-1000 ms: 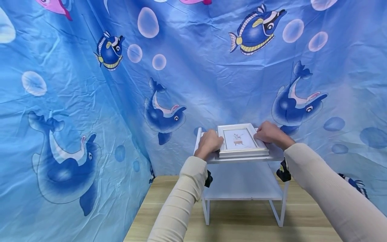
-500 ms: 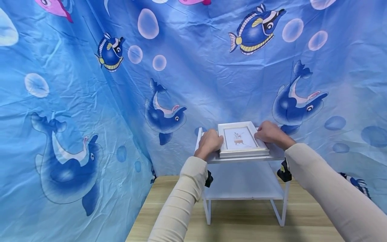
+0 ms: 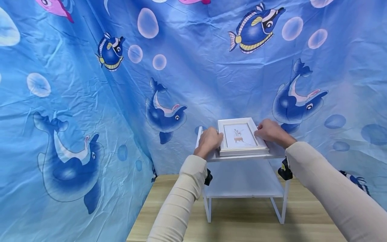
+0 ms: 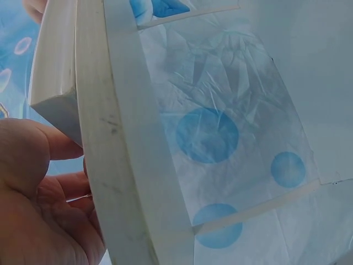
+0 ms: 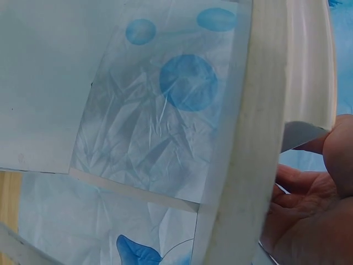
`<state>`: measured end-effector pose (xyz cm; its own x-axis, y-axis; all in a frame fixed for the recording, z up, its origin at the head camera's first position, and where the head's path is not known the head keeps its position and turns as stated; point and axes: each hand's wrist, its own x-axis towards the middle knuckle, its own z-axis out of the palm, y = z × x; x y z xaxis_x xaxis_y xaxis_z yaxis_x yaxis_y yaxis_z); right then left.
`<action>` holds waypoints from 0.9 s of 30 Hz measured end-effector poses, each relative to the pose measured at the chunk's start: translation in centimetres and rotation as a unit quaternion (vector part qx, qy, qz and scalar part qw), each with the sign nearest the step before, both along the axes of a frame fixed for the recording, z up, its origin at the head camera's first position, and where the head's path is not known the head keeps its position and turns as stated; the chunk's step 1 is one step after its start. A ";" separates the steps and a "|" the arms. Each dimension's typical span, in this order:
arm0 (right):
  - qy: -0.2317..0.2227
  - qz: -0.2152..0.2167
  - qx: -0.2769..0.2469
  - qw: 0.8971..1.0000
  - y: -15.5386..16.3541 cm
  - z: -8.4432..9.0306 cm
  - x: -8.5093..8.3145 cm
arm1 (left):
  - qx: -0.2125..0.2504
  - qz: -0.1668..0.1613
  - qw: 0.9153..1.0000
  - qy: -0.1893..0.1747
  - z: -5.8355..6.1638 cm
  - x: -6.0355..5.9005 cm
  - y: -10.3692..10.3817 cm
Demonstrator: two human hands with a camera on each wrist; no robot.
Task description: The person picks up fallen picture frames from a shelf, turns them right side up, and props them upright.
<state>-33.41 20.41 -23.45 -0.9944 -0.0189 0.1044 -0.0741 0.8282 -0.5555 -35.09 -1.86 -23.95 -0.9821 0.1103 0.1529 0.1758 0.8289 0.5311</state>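
Observation:
A white picture frame (image 3: 240, 136) with a small plant print lies face up on the white two-tier table (image 3: 213, 157). Its far end is raised a little, while the near edge stays low at the tabletop's front. My left hand (image 3: 210, 141) grips the frame's left side with curled fingers. Opposite it, my right hand (image 3: 272, 131) pinches the right side. Seen from below in the left wrist view, the left hand's thumb (image 4: 63, 144) meets the frame's underside corner. The right wrist view has the right hand (image 5: 314, 204) at the other corner, its fingertips partly hidden behind the table's edge.
Below the tabletop is a white lower shelf (image 3: 242, 183) on thin white legs. The table stands on a wood-look floor (image 3: 235, 230). A blue curtain (image 3: 196, 84) printed with fish and dolphins hangs close behind it and along the left.
The far end of the picture frame has risen slightly, so its face tilts more toward me. Both hands keep their grip and have moved up only a little.

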 end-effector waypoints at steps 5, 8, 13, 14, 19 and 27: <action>0.023 -0.002 -0.008 1.000 0.1 0.1 0.0 | 0.010 -0.003 1.000 0.023 0.2 -0.1 0.0; 0.031 -0.005 -0.016 0.999 0.2 0.1 0.0 | 0.015 -0.006 0.999 0.035 0.1 -0.1 0.0; 0.039 -0.010 -0.032 0.999 0.5 -0.1 0.1 | 0.014 -0.010 0.998 0.053 -0.3 -0.2 0.1; 0.041 -0.010 -0.036 0.998 0.5 -0.2 0.2 | 0.014 -0.010 0.998 0.056 -0.3 -0.3 0.1; 0.042 -0.007 -0.053 0.998 0.7 -0.1 0.3 | 0.015 -0.016 0.997 0.068 -0.3 -0.4 0.1; 0.056 0.001 -0.072 0.996 0.8 0.5 0.5 | 0.023 -0.021 0.994 0.102 0.1 -0.1 0.3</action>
